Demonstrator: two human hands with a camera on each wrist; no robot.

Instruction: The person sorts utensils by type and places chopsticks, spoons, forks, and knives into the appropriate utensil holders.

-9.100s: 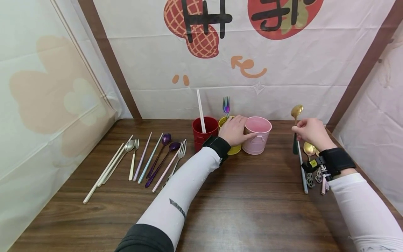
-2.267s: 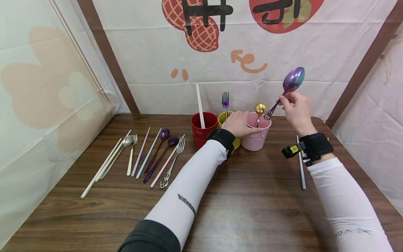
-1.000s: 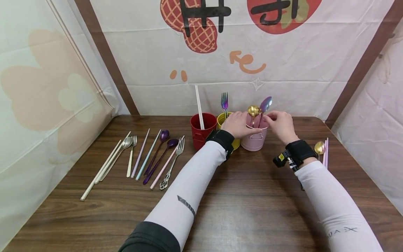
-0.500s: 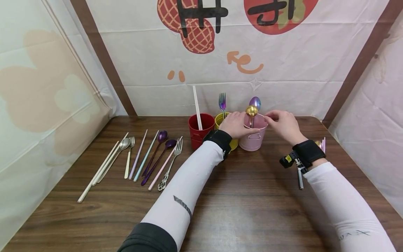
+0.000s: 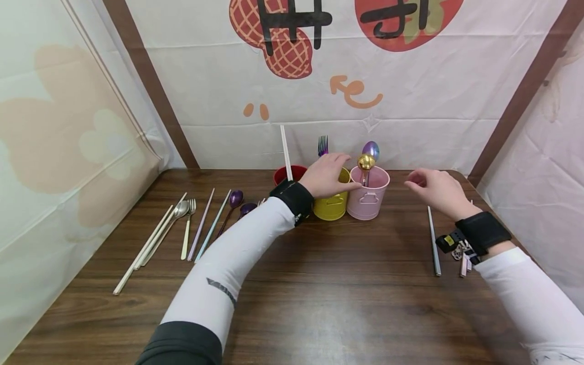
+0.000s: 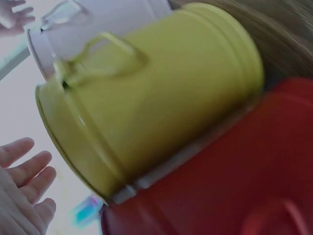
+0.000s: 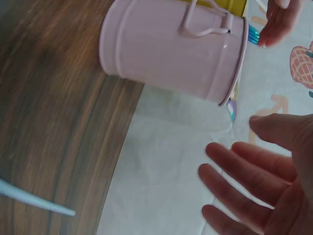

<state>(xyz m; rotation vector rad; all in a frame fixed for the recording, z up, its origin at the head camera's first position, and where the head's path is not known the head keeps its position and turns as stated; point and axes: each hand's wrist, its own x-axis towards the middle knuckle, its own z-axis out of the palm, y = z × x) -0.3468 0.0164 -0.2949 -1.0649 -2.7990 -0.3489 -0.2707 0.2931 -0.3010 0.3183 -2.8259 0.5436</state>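
Note:
My left hand (image 5: pixel 326 175) is spread over the yellow bucket (image 5: pixel 330 208), its thumb tip near the rim of the pink bucket (image 5: pixel 367 207); it grips nothing. A gold spoon (image 5: pixel 366 161) and a purple-blue spoon (image 5: pixel 371 149) stand in the pink bucket. To the right of that bucket my right hand (image 5: pixel 435 190) hovers above the table, fingers relaxed and holding nothing, as the right wrist view also shows. A rainbow fork (image 5: pixel 323 144) rises from the yellow bucket. White chopsticks (image 5: pixel 286 152) stand in the red bucket (image 6: pixel 210 176), mostly behind my left hand and wrist.
At left lie white chopsticks (image 5: pixel 143 243), a silver spoon (image 5: pixel 181 208), a fork (image 5: pixel 186 230), coloured chopsticks (image 5: pixel 201 223) and purple spoons (image 5: pixel 235 198). A bluish chopstick (image 5: pixel 433 243) lies at right; other cutlery is partly under my right wrist. A printed cloth (image 5: pixel 205 91) hangs behind.
My right hand put the purple-blue spoon into the pink bucket, let go and drew back to the right. My left hand has shifted left, off the pink bucket's rim.

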